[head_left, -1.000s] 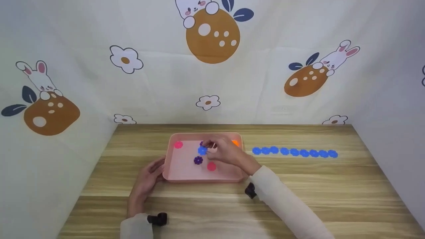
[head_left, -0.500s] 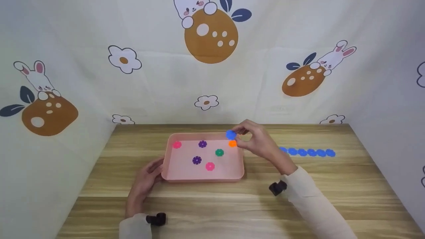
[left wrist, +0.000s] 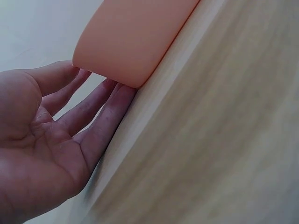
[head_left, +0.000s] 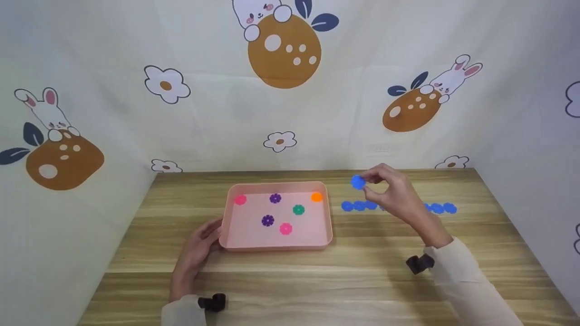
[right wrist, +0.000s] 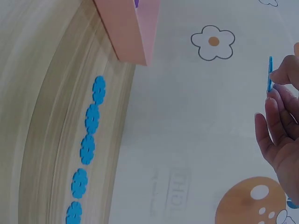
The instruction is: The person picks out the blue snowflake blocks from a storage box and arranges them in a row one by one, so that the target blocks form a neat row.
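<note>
My right hand (head_left: 394, 192) pinches a blue flower-shaped plastic disc (head_left: 358, 182) between thumb and fingertips, raised above the table. In the right wrist view that disc (right wrist: 270, 74) shows edge-on, with the other fingers spread loosely. Below the hand runs a row of blue discs (head_left: 359, 206), its middle partly hidden by the hand and forearm. My left hand (head_left: 198, 246) rests against the left side of a pink tray (head_left: 276, 248). In the left wrist view its nearly straight fingers (left wrist: 100, 126) touch the tray's outer wall (left wrist: 135, 37).
Inside the tray lie pink discs (head_left: 285, 228), purple discs (head_left: 268, 220), a green disc (head_left: 298, 209) and an orange disc (head_left: 316, 197). A patterned cloth (head_left: 217, 113) hangs behind the wooden table (head_left: 290, 290). Dark camera mounts (head_left: 420, 263) sit at both wrists.
My right hand has picked the blue disc up out of the tray and carried it right, past the tray's edge, over the blue row. The left hand stays at the tray.
</note>
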